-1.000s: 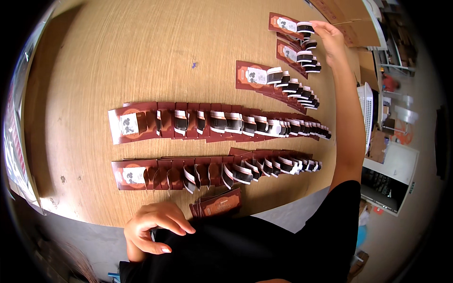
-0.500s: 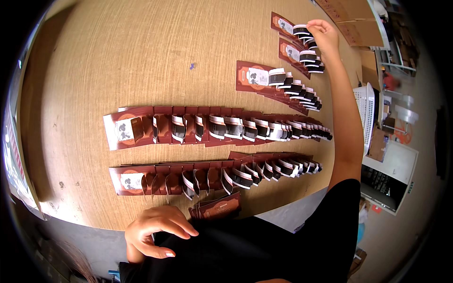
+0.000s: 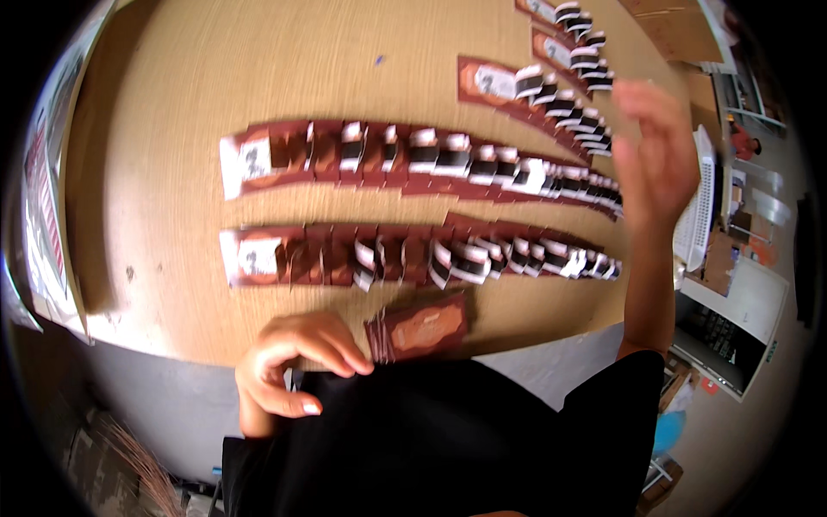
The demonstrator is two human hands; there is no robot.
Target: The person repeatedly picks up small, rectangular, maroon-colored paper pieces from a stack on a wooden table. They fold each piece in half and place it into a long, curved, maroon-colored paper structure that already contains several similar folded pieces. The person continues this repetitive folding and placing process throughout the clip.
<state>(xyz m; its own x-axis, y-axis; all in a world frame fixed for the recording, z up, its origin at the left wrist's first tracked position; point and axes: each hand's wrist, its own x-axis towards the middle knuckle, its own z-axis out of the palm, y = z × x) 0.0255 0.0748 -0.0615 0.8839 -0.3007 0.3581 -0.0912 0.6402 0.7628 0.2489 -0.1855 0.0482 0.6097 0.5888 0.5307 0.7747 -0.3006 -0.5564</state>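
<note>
Near the table's front edge my left hand (image 3: 297, 362) hovers with curved fingers, thumb apart, holding nothing that I can see. Beside it lies a small stack of dark red printed cards (image 3: 422, 327). My right hand (image 3: 659, 155), smeared by motion, is at the table's right side with its fingers stretched out and nothing visible in them. To its left, overlapping dark red cards with raised black-and-white flaps form a long upper row (image 3: 370, 164) and a long lower row (image 3: 336, 254). A shorter fanned group (image 3: 491, 82) lies farther back, and two small groups (image 3: 551, 50) beyond it.
The wooden table (image 3: 172, 207) has a curved front edge. A tiny blue scrap (image 3: 379, 60) lies on it. At the right stand a white perforated basket (image 3: 696, 224) and a cardboard box (image 3: 680, 30). Clear plastic-wrapped material (image 3: 56, 164) borders the left side.
My right hand has left the far small groups of cards and come back toward me along the right side. My left hand stays near the card stack. The whole view has shifted.
</note>
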